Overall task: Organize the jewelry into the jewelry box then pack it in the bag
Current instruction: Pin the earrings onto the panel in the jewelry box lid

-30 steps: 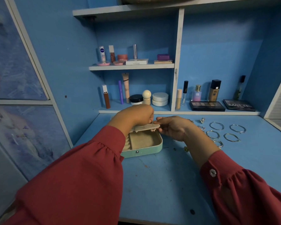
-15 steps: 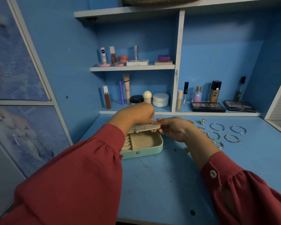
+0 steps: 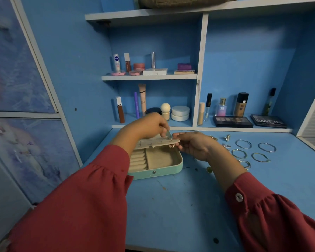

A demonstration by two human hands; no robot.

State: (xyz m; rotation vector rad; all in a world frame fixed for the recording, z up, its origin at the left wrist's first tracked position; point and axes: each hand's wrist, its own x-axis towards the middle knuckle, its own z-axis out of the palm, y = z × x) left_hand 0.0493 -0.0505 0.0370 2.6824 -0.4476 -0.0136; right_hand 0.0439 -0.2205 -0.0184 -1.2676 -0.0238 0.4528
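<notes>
A mint-green jewelry box (image 3: 158,172) lies open on the blue desk, showing beige ring rolls and a compartment. Above it a beige earring panel (image 3: 154,143) is held flat, with small posts sticking up. My left hand (image 3: 149,126) pinches something small at the panel's right end. My right hand (image 3: 191,144) holds that same end, and a sparkly earring (image 3: 171,146) hangs beneath it. Several silver bangles (image 3: 243,143) and small rings (image 3: 228,137) lie on the desk to the right of my right hand. A brown bag (image 3: 182,0) sits on the top shelf.
Cosmetics fill the shelves behind: bottles, tubes, white jars (image 3: 180,113) and two eyeshadow palettes (image 3: 232,121). A small gold piece (image 3: 209,169) lies by my right wrist. A patterned cabinet door (image 3: 22,142) stands at the left. The desk's front edge runs just below my sleeves.
Both hands stay at the panel's right end with only slight finger movement. The view has shifted a little.
</notes>
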